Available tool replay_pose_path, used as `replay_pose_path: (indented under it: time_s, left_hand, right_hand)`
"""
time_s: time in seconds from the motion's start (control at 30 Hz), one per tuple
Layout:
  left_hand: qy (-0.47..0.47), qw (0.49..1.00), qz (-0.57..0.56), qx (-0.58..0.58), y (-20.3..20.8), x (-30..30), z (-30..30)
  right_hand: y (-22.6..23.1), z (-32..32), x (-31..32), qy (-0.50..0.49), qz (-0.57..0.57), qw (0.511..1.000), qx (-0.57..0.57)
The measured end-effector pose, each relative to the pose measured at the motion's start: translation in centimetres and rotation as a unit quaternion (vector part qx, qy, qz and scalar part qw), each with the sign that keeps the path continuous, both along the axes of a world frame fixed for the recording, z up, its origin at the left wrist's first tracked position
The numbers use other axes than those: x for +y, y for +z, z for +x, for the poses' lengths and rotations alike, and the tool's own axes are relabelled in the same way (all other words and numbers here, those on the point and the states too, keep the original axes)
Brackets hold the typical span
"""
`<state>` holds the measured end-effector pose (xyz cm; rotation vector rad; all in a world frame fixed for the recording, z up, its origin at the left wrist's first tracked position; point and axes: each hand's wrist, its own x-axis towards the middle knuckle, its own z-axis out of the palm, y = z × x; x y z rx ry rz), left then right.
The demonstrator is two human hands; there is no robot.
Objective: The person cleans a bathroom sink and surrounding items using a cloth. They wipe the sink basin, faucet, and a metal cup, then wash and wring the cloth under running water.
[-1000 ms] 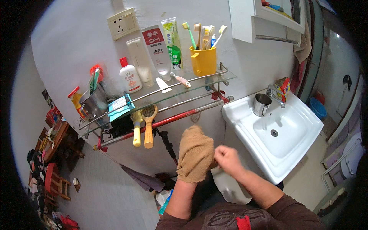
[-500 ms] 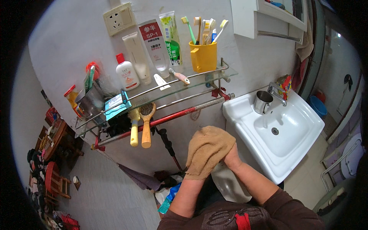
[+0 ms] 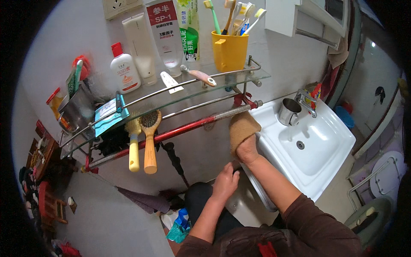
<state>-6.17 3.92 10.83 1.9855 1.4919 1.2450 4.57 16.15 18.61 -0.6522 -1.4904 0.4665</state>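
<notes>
The brown washcloth (image 3: 243, 128) is matt terry cloth with a rough, napped face, while the white washbasin (image 3: 327, 141) looks like smooth, glossy glazed ceramic beside a shiny chromed-metal faucet (image 3: 305, 99) and a polished metal mug (image 3: 289, 112). The shelf pane (image 3: 195, 94) is clear, smooth glass, and the red bar (image 3: 188, 128) beneath has a scuffed coating giving way to dull metal. The yellow toothbrush cup (image 3: 231, 55) and white lotion bottle (image 3: 125, 70) are smooth plastic; the paddle hairbrush (image 3: 150, 155) has a wood-look handle with a soft sheen.

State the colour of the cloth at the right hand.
Light brown; the cloth shows best in the head view.
</notes>
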Motion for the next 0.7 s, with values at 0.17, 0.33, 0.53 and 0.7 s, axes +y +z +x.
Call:
replay_pose_path:
  time_s: [0.17,0.33,0.53,0.7]
  left_hand:
    - [0.002,0.994,-0.078,-0.08,-3.1,4.7,-1.7]
    - [0.038,0.969,-0.144,-0.195,-6.9,7.7,-2.6]
    - [0.011,0.97,-0.24,-0.033,-9.5,9.0,-2.5]
    - [0.018,0.954,-0.283,0.095,-8.3,11.0,-2.0]
  right_hand:
    - [4.0,-0.6,2.2,0.18,-0.188,0.938,0.228]
    - [6.2,-3.5,3.2,0.317,-0.289,0.769,0.474]
    - [7.0,-5.4,3.6,0.237,-0.274,0.889,0.281]
    - [6.5,-6.6,2.2,0.105,-0.235,0.966,-0.02]
